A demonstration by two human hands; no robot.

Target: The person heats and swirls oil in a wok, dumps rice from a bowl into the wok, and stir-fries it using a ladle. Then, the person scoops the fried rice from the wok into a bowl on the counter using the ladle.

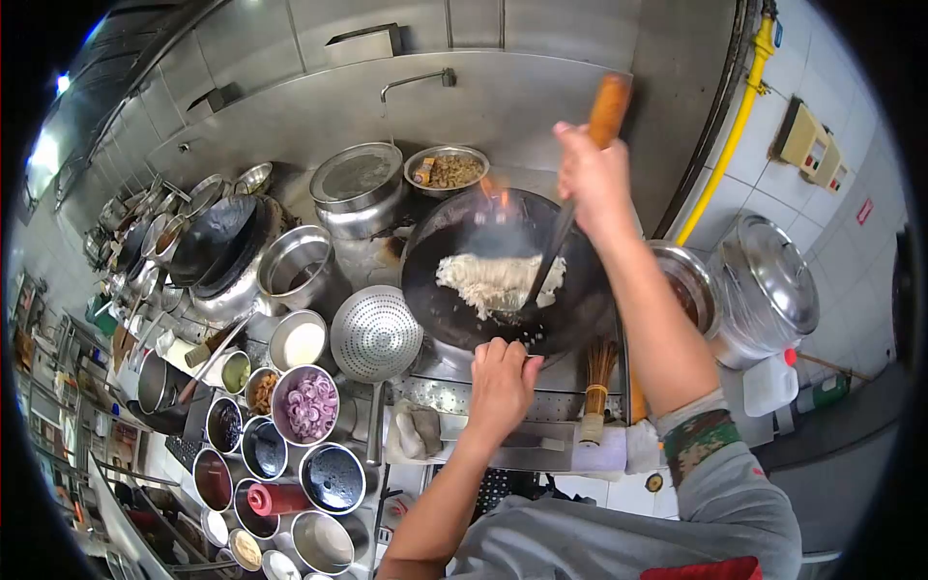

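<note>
My right hand (592, 179) is wrapped round the long handle of a wok spatula (608, 111), with orange wood at the top and a dark metal shaft below. Its lower end lies in a heap of white rice (474, 280), which partly hides the head. The rice sits in a large black wok (435, 314), and loose grains are scattered on its near side. At the wok's near rim, my left hand (503, 382) is closed with its fingers over the edge. A small flame and some haze show near the far rim.
Left of the wok lie a perforated strainer (377, 329) and a bowl of sliced purple onion (306, 406), among several seasoning pots. A red squeeze bottle (278, 499) rests there. A bamboo brush (597, 382) stands near right. Behind are a lidded pot (358, 184) and faucet (418, 82).
</note>
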